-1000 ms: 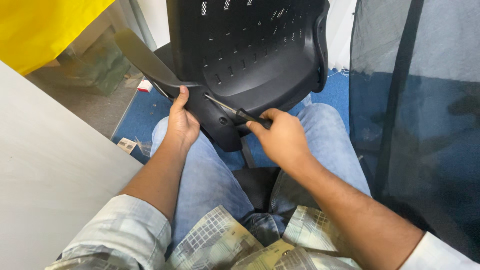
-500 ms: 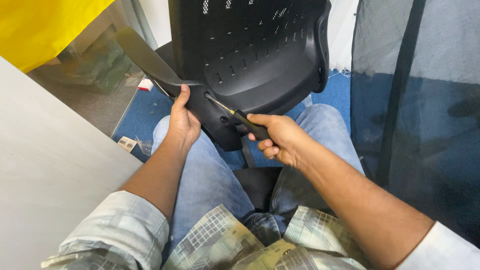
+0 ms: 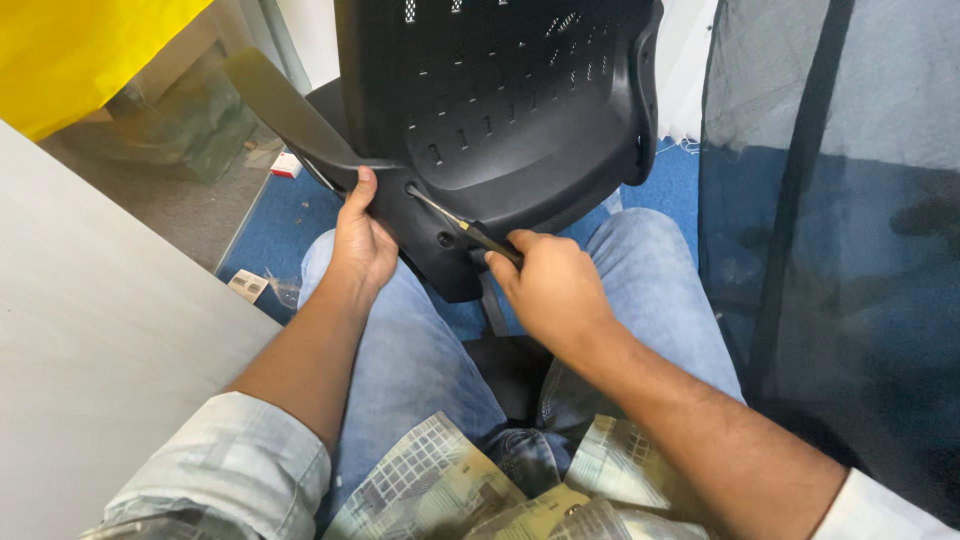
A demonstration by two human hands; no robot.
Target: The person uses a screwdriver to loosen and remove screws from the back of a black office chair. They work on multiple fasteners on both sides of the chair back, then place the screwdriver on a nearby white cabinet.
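A black plastic chair back [image 3: 520,110] with rows of slots stands upright against my knees. My left hand [image 3: 362,240] grips its lower left edge, just under the black armrest [image 3: 285,115] that sticks out to the left. My right hand [image 3: 550,285] is closed around the dark handle of a screwdriver [image 3: 462,228]. The metal shaft runs up and left, and its tip sits in a hole in the bracket [image 3: 440,245] at the bottom of the chair back. A second screw hole shows just below the shaft.
A pale grey tabletop [image 3: 100,340] fills the left side. A dark mesh panel [image 3: 830,230] stands at the right. Blue carpet [image 3: 280,225] lies beyond my knees, with a small red and white box [image 3: 287,165] and a clear plastic bag [image 3: 190,125] on the floor.
My right hand has rolled on the screwdriver handle, from knuckles up to fingers showing and back. The screwdriver tip stays in the same hole. My left hand has not moved.
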